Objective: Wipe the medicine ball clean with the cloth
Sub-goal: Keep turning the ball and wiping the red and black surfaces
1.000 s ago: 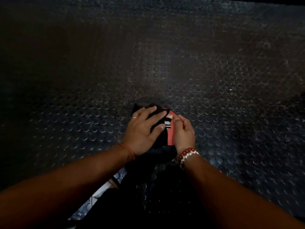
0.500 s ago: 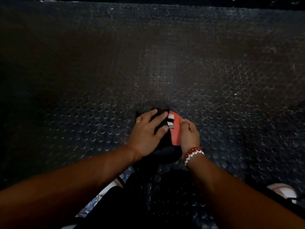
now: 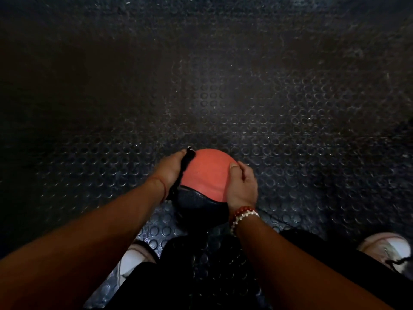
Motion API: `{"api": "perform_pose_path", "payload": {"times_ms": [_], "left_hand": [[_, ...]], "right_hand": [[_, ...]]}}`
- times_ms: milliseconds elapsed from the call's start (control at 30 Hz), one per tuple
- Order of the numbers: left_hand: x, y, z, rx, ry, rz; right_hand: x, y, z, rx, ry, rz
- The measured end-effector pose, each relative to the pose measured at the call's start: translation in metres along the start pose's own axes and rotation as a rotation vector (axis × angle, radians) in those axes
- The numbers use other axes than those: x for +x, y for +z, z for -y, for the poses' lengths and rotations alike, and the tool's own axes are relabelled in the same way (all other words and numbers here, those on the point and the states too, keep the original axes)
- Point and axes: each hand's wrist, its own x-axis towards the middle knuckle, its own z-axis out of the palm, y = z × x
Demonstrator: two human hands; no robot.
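Though dim, studded floor (image 3: pixel 290 104) under medicine ball (image 3: pixel 207 173).

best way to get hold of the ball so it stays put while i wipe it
Cup the ball by its two opposite flanks, coming down from above: it is round, with no handle or edge to pinch. The right hand cups the right flank; the left hand holds the cloth against the left.

1. Overall level: dim; the studded floor (image 3: pixel 290 108) darkens to near black toward its far and left edges
2. Brightest zone: a soft sheen on the studs just beyond the medicine ball (image 3: pixel 207 171), fading outward on all sides
3. Distortion: wide-angle bending; studs smear at the right edge
4. Focus: near forearms (image 3: pixel 78 253) soft
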Motion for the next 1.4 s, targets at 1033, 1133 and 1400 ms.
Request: {"api": "perform_pose_path", "payload": {"times_ms": [1033,1133,1400], "left_hand": [[-0.032,0.009,-0.015,0.721,0.792,-0.031],[-0.007,0.011,-0.033,0.607,0.517,0.052],[-0.003,0.001,-0.001,0.052,0.102,-0.087]], "right_hand": [[0.003,0.011,0.008,-0.036,0.006,-0.006],[0.002,0.011,0.010,-0.021,0.019,-0.021],[0.009,0.003,0.014,-0.056,0.010,0.024]]}}
